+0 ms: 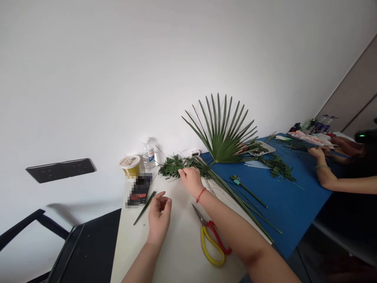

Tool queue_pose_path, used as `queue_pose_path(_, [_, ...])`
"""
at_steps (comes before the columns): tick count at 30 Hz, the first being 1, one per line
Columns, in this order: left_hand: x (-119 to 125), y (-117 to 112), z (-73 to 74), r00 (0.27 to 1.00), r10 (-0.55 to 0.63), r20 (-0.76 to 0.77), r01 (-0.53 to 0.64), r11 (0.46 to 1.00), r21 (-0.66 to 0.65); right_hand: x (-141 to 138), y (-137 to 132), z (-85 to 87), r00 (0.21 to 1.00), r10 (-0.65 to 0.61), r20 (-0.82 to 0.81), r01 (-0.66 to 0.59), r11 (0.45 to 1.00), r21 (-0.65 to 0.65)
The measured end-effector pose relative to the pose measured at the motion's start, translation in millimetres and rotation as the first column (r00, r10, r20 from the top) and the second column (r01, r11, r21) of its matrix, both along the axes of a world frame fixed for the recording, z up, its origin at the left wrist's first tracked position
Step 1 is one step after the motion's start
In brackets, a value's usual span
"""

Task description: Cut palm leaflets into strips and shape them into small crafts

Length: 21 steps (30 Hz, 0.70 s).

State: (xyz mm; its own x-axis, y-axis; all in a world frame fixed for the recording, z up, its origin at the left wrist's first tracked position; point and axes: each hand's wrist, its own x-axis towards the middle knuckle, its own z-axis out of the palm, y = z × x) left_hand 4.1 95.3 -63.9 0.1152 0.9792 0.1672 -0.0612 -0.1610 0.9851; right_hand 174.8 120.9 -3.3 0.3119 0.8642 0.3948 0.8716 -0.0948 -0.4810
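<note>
My left hand [159, 212] is held over the white tabletop with its fingers loosely curled and the thumb apart; nothing shows in it. Just to its left lies a short strip of green leaf [144, 208]. My right hand [192, 181], with a red cord at the wrist, reaches to the near edge of a heap of cut green leaf pieces [171, 166]. Its fingertips are turned away, so whether they grip anything is hidden. Scissors [212, 241] with one yellow and one red handle lie beneath my right forearm, blades pointing away from me.
A fan-shaped palm leaf [219, 147] leans by the wall, long stalks [244, 204] running toward me. A phone [140, 190], a yellow tub [130, 167] and a water bottle [149, 155] stand left. Another person's arm [326, 177] works over the blue table [282, 212].
</note>
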Motion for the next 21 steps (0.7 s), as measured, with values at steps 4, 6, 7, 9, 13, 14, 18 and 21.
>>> queue_pose_path(4, [3,-4,3.1,1.000,-0.004,-0.026,0.004,1.000,-0.025,32,-83,-8.4,0.999,-0.039,0.005,0.038,0.999,0.020])
queue_pose_path(6, [5,-8,4.2,0.999,-0.013,-0.032,0.012,0.999,-0.031,61,-122,-12.9,0.989,-0.143,0.025,0.142,0.990,0.018])
queue_pose_path(7, [6,-10,4.5,0.999,-0.019,-0.039,0.018,0.999,-0.031,76,-138,-15.7,0.979,-0.202,0.042,0.202,0.979,0.008])
queue_pose_path(9, [9,-14,4.9,0.998,-0.036,-0.054,0.034,0.999,-0.039,105,-165,-23.0,0.948,-0.306,0.084,0.310,0.950,-0.035])
queue_pose_path(13, [15,-21,5.8,0.997,-0.048,-0.063,0.043,0.996,-0.082,142,-192,-43.7,0.923,-0.354,0.154,0.377,0.912,-0.160])
queue_pose_path(14, [16,-23,6.0,0.997,-0.045,-0.068,0.039,0.995,-0.089,145,-194,-48.8,0.922,-0.351,0.164,0.378,0.908,-0.180])
queue_pose_path(18, [18,-27,6.2,0.993,-0.046,-0.105,0.035,0.995,-0.096,148,-195,-61.7,0.924,-0.338,0.179,0.370,0.907,-0.202])
queue_pose_path(21, [18,-29,5.6,0.991,-0.045,-0.123,0.033,0.995,-0.099,148,-194,-62.6,0.919,-0.353,0.173,0.382,0.906,-0.182])
